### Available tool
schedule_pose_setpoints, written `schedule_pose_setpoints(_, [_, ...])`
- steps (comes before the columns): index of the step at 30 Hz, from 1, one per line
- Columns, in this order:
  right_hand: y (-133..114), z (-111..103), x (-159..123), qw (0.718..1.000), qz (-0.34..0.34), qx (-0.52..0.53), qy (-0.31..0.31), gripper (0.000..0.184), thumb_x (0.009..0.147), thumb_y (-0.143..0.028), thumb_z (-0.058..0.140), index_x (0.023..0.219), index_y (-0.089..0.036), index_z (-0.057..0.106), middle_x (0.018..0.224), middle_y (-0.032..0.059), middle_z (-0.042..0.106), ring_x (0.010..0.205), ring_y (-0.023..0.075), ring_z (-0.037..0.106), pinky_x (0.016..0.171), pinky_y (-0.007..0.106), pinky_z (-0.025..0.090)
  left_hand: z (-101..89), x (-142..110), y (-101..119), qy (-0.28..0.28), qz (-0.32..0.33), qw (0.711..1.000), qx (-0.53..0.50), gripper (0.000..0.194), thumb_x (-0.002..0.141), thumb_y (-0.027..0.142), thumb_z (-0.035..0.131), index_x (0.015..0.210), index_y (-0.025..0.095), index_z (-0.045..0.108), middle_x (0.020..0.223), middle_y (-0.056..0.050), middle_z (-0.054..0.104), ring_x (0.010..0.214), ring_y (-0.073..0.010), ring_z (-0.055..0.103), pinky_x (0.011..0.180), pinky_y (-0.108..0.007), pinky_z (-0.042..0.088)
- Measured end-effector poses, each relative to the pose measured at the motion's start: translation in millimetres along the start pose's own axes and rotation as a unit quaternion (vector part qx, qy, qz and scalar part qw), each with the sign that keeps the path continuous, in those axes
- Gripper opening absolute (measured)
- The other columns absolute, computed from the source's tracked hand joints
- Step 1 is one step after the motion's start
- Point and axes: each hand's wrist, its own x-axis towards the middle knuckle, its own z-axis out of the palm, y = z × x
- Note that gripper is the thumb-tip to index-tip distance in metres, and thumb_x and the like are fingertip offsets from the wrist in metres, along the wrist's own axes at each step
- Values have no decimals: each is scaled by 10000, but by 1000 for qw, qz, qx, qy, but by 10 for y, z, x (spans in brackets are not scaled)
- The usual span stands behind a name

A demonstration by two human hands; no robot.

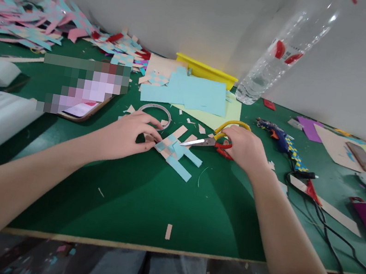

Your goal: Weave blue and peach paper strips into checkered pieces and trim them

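Note:
A small woven piece of blue and beige paper strips (176, 152) lies on the green table (144, 200). My left hand (127, 134) pinches its left edge, fingers closed on it. My right hand (246, 148) grips yellow-and-red-handled scissors (216, 139), whose blades point left at the weave's upper right side. A clear tape roll (157, 113) sits just behind my left hand.
Blue and pale yellow paper sheets (193, 94) and a yellow tray (206, 70) lie behind. A plastic bottle (281, 55) stands at back right. A phone (84, 109) lies left, a glue gun (279, 137) with cable right. Finished weaves pile at far left (30, 20).

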Motion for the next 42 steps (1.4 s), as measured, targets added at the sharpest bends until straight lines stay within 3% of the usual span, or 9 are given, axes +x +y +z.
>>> schedule_pose_setpoints(6, [-14, -16, 7, 1000, 12, -6, -10, 217, 758, -115, 546, 943, -203, 618, 951, 42, 666, 840, 200, 596, 616, 306, 399, 21, 1, -8, -8, 25, 1000, 16, 306, 803, 503, 614, 982, 276, 715, 1236, -70, 590, 1150, -307, 494, 929, -500, 415])
schedule_pose_setpoints(16, [-4, -6, 14, 1000, 12, -1, -18, 199, 757, -145, 576, 943, -201, 618, 968, 48, 664, 846, 207, 593, 618, 312, 410, 24, 4, 1, 10, 34, 999, 37, 312, 839, 542, 568, 921, 275, 708, 1184, -45, 629, 1143, -288, 509, 984, -498, 331])
schedule_pose_setpoints(20, [1, 4, 14, 1000, 12, -9, -13, 208, 767, -133, 539, 945, -204, 620, 949, 47, 660, 841, 205, 591, 614, 313, 407, 6, 7, 30, 5, 31, 999, 8, 310, 860, 534, 542, 856, 257, 683, 1060, -35, 677, 1049, -259, 567, 941, -451, 373])
schedule_pose_setpoints(24, [-4, 2, 16, 1000, 11, -10, -10, 215, 763, -125, 531, 942, -199, 624, 925, 47, 656, 832, 202, 587, 605, 312, 405, 6, 11, 81, -6, 2, 1000, -18, 314, 863, 524, 538, 961, 243, 638, 860, -27, 691, 882, -239, 612, 834, -398, 435])
schedule_pose_setpoints(29, [-6, -4, 17, 1000, 15, -11, -14, 208, 765, -131, 533, 939, -204, 622, 934, 48, 655, 829, 204, 586, 595, 317, 398, 4, 1, 122, 6, -29, 999, -45, 402, 884, 520, 512, 1165, 238, 564, 932, -23, 724, 861, -228, 648, 915, -431, 406])
schedule_pose_setpoints(33, [-4, 2, 14, 1000, 14, -13, -14, 200, 774, -143, 537, 945, -205, 619, 947, 45, 655, 833, 200, 584, 601, 313, 394, 6, 2, 128, 3, -16, 998, -54, 366, 922, 482, 460, 1189, 268, 592, 856, 3, 746, 911, -236, 648, 926, -429, 402])
schedule_pose_setpoints(38, [-4, -1, 4, 1000, 15, -8, -10, 179, 774, -151, 535, 925, -202, 618, 949, 47, 659, 841, 203, 591, 599, 314, 390, 24, 12, 109, 0, 6, 997, -81, 337, 878, 536, 510, 1005, 307, 722, 920, -2, 743, 815, -211, 639, 788, -359, 455])
schedule_pose_setpoints(42, [-3, -27, 5, 999, 36, 5, 15, 138, 776, -200, 560, 908, -195, 602, 954, 54, 664, 852, 212, 595, 585, 302, 380, -29, 8, 146, 1, -63, 992, -112, 337, 835, 545, 557, 872, 278, 759, 892, -12, 745, 814, -206, 644, 714, -299, 463])
